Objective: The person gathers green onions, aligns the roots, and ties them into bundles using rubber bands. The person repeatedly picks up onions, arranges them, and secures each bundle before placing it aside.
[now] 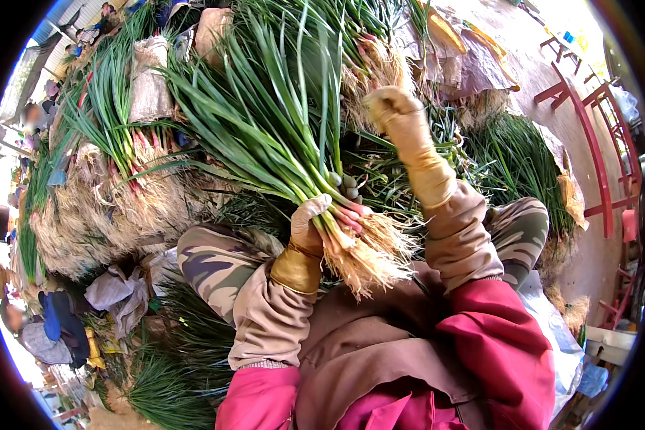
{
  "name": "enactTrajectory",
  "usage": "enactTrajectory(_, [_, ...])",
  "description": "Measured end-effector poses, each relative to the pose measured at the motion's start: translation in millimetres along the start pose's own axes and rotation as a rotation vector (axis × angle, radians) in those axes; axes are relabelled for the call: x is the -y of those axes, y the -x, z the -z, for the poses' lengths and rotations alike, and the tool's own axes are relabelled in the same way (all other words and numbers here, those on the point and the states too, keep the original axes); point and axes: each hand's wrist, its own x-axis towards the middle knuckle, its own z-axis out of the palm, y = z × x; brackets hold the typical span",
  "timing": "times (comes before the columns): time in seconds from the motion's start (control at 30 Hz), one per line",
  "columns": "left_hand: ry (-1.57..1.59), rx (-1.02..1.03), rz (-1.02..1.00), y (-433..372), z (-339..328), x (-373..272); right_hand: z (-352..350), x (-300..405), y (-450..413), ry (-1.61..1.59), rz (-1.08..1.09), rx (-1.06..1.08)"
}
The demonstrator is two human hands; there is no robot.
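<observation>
My left hand (307, 228), in a pale rubber-coated glove, grips a bunch of green onions (279, 156) just above the roots. Their long green leaves fan up and away from me. The pinkish bulbs and pale stringy roots (371, 247) hang to the right of that hand, over my lap. My right hand (400, 115), gloved alike, is raised beyond the roots, apart from the bunch. Its fingers are curled and slightly blurred, and whether anything small is inside them is hidden. Loose onion leaves (387, 177) lie under and behind the bunch.
More onion bunches with dry roots (150, 199) are heaped at left, and others (379, 59) lie ahead. A leaf pile (516, 156) spreads at right near red wooden frames (586, 134). My camouflage-clad knees (220, 263) flank the work. Other people sit at the far left.
</observation>
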Motion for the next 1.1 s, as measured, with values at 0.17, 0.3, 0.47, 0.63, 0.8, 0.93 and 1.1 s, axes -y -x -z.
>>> enactTrajectory(0.17, [0.112, -0.011, -0.157, 1, -23, 4, 21, -17, 22, 0.407, 0.003, 0.221])
enactTrajectory(0.3, [0.184, 0.031, -0.152, 1, -19, 2, -38, 4, 44, -0.765, -0.711, 0.455])
enactTrajectory(0.47, [0.092, 0.001, -0.126, 4, -17, 0, -59, -2, 59, -1.339, -0.628, 0.429])
enactTrajectory(0.63, [0.058, -0.118, -0.110, 3, -29, 1, -53, 2, 58, -1.429, -0.946, 0.586])
enactTrajectory(0.8, [0.006, -0.088, -0.067, 6, -14, -1, -65, 1, 62, -0.455, -0.475, 0.161])
enactTrajectory(0.93, [-0.137, -0.159, -0.079, 3, -9, -1, -59, -19, 54, 0.209, -0.136, 0.182])
enactTrajectory(1.1, [0.116, 0.090, -0.043, -2, -18, 1, -30, -67, 47, 0.751, -0.222, 0.125])
